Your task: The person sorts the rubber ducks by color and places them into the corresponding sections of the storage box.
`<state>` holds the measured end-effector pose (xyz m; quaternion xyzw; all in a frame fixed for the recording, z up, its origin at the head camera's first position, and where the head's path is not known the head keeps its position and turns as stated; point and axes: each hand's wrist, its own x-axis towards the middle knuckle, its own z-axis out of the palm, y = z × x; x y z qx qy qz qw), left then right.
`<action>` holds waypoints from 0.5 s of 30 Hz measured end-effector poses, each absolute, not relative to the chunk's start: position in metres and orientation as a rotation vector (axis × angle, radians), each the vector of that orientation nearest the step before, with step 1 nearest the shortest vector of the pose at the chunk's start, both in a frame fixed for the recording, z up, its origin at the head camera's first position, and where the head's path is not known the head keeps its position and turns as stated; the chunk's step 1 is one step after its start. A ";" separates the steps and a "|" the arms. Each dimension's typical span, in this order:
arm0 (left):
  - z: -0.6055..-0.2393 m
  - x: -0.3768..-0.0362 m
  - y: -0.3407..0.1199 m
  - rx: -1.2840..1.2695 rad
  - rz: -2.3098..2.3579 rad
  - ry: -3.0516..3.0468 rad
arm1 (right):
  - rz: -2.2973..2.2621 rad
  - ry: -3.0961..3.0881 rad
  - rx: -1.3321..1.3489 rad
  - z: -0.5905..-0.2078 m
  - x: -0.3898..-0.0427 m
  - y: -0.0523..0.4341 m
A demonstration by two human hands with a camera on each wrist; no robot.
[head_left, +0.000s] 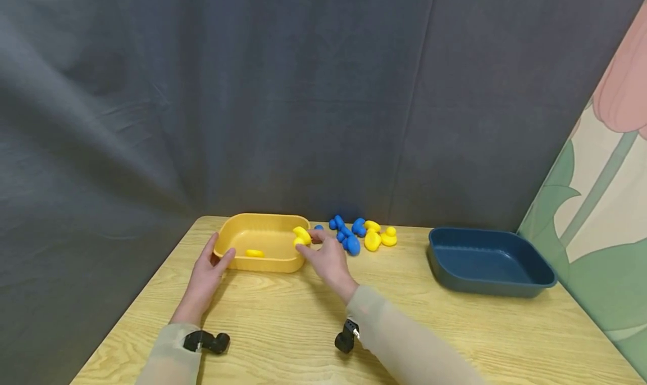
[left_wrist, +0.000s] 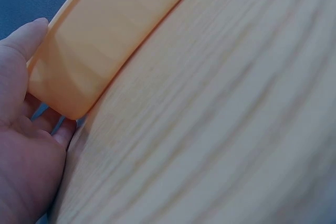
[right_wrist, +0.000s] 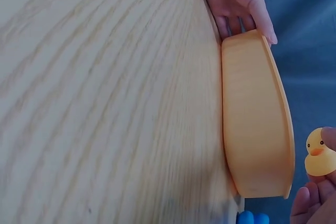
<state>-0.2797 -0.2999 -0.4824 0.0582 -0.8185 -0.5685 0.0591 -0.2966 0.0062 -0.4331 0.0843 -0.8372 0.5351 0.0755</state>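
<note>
Nearest to us, at the bottom of the head view, our two pale sleeves stretch out over the light wooden surface (head_left: 283,329), each wrist carrying a small black camera. Our left hand (head_left: 204,272) sits left of centre, thumb hooked over the rim and fingers (left_wrist: 50,121) cupped round the near left corner of the shallow orange-yellow plastic tray (head_left: 263,258), so it grasps the tray. Our right hand (head_left: 328,261), at mid-frame, pinches a small yellow rubber duck (head_left: 301,236) between thumb and fingertips, holding it just above the tray's right rim. Inside the tray, low on its floor, lies another small yellow duck (head_left: 254,253). Just right of our right hand, against the grey cloth backdrop, a cluster of blue rubber ducks (head_left: 346,236) and yellow rubber ducks (head_left: 379,238) rests on the surface. Further right stands a dark blue plastic tray (head_left: 490,286), well apart from the orange one.
</note>
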 end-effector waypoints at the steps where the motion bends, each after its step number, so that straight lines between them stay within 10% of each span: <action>1: -0.483 -0.280 -0.300 0.176 -1.723 -2.479 | 1.597 -2.511 0.252 -0.434 -0.297 0.005; 15: -0.485 -0.282 -0.300 0.164 -1.725 -2.463 | 1.559 -2.502 0.299 -0.450 -0.300 -0.003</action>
